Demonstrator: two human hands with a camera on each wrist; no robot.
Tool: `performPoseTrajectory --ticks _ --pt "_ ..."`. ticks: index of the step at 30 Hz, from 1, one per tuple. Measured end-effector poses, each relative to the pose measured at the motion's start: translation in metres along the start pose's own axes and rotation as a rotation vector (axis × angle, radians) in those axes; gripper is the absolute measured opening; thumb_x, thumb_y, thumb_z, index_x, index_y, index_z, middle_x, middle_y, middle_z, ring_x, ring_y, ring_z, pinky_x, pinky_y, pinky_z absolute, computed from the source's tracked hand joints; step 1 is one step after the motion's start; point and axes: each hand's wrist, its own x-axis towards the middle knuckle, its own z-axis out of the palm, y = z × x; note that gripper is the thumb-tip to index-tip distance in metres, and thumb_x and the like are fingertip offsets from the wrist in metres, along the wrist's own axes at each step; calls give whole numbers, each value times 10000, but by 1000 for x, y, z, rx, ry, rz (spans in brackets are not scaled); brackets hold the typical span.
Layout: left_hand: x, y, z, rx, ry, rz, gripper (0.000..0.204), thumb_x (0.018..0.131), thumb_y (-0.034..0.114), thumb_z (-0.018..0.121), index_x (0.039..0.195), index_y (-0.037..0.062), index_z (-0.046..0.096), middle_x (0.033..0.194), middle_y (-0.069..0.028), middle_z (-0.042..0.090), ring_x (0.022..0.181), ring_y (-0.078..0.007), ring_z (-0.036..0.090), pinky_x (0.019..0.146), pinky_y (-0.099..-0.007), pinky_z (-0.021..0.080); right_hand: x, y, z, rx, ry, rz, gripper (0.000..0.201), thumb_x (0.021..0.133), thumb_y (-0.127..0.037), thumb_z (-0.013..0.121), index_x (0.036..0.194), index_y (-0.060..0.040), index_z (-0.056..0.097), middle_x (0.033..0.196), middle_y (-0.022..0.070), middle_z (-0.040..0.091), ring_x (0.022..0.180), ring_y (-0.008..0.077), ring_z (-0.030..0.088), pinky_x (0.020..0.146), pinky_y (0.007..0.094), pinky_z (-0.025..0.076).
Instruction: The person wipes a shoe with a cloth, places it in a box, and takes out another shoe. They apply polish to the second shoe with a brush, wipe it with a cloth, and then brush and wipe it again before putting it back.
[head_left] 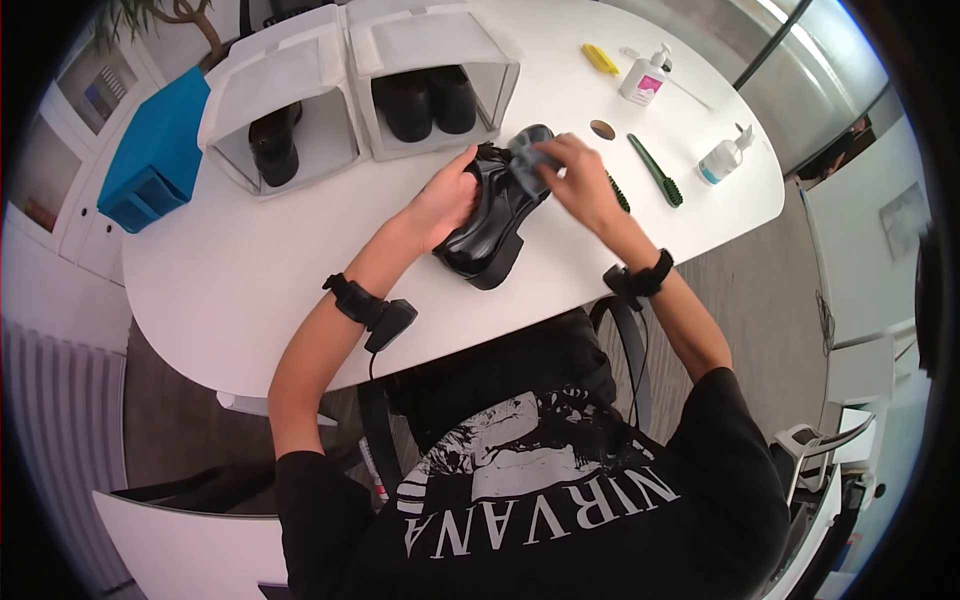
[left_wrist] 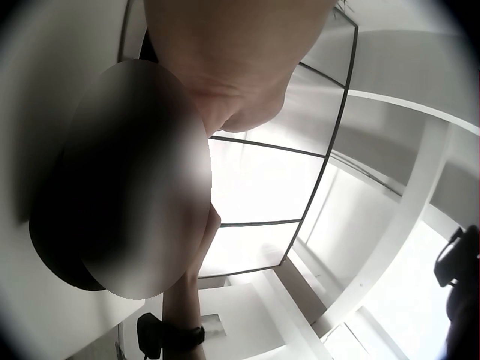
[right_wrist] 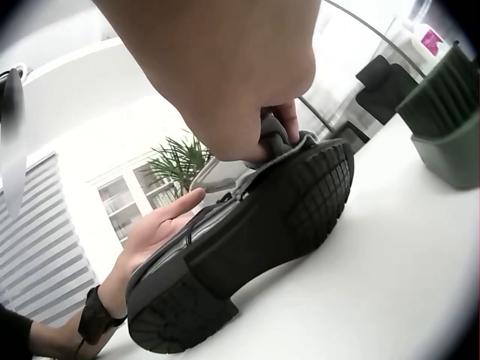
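Note:
A glossy black lace-up shoe is tilted on its side over the table, heel toward the person. Its treaded sole faces the right wrist camera. My left hand holds the shoe from the left at its upper, some fingers hidden by the shoe. With my right hand I pinch a grey cloth that lies against the toe. The same cloth is bunched under the fingertips in the right wrist view. In the left wrist view, a dark blurred shape, likely the shoe, fills much of the left side.
Two clear-fronted shoe boxes with black shoes stand at the back, beside a blue box. To the right lie a green brush, a second brush, a yellow brush and two pump bottles.

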Motion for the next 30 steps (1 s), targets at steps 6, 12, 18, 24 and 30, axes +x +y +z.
performPoseTrajectory --ticks 6,12,18,24,30 --pt "5 -3 -19 52 76 45 878 1114 705 239 1479 -33 542 1377 -132 673 1251 -228 633 1149 -385 459 -49 -74 26 182 -59 -388 329 810 67 753 1131 -10 745 1005 135 683 967 337 682 829 422 568" --pt "-3 2 -5 -56 -7 -41 949 1067 788 257 1433 -36 554 1312 -128 687 1217 -247 647 1137 -382 471 -48 -98 36 259 -124 -438 320 802 63 716 1117 11 729 1009 176 662 965 382 646 835 459 556" --pt "-10 3 10 -121 134 31 880 1044 793 383 1295 -12 633 1245 -123 707 1083 -221 681 1039 -382 530 -32 -84 38 97 -23 -333 345 787 58 744 1130 18 730 996 136 625 966 342 641 858 432 565" --pt "-8 3 10 -88 136 72 964 1041 812 331 1378 -54 586 1317 -154 685 1162 -252 662 1069 -395 517 -31 -79 34 41 -5 -240 402 756 91 777 1144 -15 759 1009 129 666 961 332 665 839 423 565" --pt "-8 5 10 -105 18 18 990 1053 803 295 1434 -71 559 1389 -166 658 1243 -261 631 1133 -395 468 -44 -86 31 179 -79 -395 353 774 79 740 1117 -7 746 1008 130 664 959 356 664 821 428 565"
